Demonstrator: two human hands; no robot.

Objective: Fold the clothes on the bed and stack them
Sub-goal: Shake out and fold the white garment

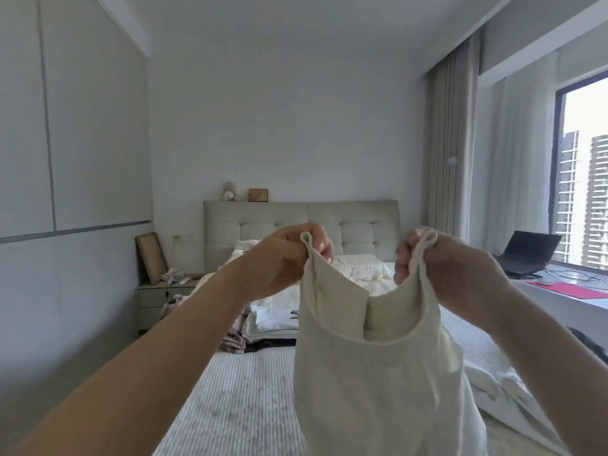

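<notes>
Top [378, 373] hangs mid-air over near bed [250, 390], left hand [283, 261] and right hand [450, 268] each pinching a strap; looks light, limp, stretchy, so strap tops are probably the best hold; stack [269, 324] sits far left.
</notes>
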